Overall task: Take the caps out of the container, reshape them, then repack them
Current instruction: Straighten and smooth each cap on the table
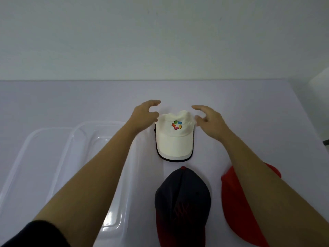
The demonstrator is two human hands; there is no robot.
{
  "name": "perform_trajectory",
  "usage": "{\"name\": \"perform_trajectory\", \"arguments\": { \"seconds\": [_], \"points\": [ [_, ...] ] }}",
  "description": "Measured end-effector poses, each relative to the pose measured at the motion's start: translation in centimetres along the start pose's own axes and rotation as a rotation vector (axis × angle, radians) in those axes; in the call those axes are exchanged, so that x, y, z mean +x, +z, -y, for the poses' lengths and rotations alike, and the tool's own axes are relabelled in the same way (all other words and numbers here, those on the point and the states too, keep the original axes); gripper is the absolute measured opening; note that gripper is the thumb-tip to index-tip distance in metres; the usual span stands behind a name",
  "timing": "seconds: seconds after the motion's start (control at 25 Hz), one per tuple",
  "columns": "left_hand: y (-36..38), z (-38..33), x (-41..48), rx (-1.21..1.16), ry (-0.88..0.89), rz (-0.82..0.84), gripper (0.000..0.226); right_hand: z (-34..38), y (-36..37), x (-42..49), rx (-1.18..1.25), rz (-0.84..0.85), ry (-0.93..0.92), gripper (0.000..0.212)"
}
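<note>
So, the white cap sits pretty much dead centre of the frame on the pale table. Its brim points toward the bottom of the picture, and there's a little multicoloured logo on the front. The brim has a dark edge and the crown looks a bit rumpled at the top.

Both hands are up around the crown, one on each side. The left hand is at the crown's left edge with its fingers curved and apart, thumb right by the fabric. Honestly I can't tell if it's actually touching. The right hand is just off the right side of the crown, fingers spread and loosely bent, gripping nothing.

Below the white cap, in the lower middle, there's a navy cap with a red button on top and a reddish brim, lying flat. Right of that is a red cap, partly hidden under the right forearm.

The clear plastic container is over on the left side of the frame, under the left forearm, and no cap shows inside it. Another clear plastic piece overlaps it further left. Could be a lid or a second tub, can't say.

A dark sleeve shows in the bottom left corner, and a plain wall fills the top.
</note>
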State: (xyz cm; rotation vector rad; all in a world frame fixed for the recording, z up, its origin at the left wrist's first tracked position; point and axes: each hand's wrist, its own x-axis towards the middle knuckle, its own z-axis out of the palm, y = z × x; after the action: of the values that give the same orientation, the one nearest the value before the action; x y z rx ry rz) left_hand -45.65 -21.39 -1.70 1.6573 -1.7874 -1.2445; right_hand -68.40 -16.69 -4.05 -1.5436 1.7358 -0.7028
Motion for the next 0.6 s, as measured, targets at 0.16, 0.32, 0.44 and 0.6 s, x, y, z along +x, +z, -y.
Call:
{"name": "perform_trajectory", "arguments": {
  "seconds": [0.16,0.32,0.44,0.6],
  "points": [
    [0.6,0.6,1.5,0.096,-0.056,0.361,0.040,-0.5,1.1,0.9,0.041,0.237,0.041,0.054],
    [0.8,1.0,2.1,0.020,0.005,0.337,0.016,-0.5,1.5,1.1,0.172,0.197,0.056,0.048],
    [0.8,1.1,2.3,0.095,0.027,0.271,0.012,-0.7,1.3,1.8,0.046,0.226,0.028,0.025],
    [0.2,1.4,2.5,0.307,0.103,0.216,0.025,-0.2,-0.1,3.1,-0.127,0.206,0.034,0.020]
  ]
}}
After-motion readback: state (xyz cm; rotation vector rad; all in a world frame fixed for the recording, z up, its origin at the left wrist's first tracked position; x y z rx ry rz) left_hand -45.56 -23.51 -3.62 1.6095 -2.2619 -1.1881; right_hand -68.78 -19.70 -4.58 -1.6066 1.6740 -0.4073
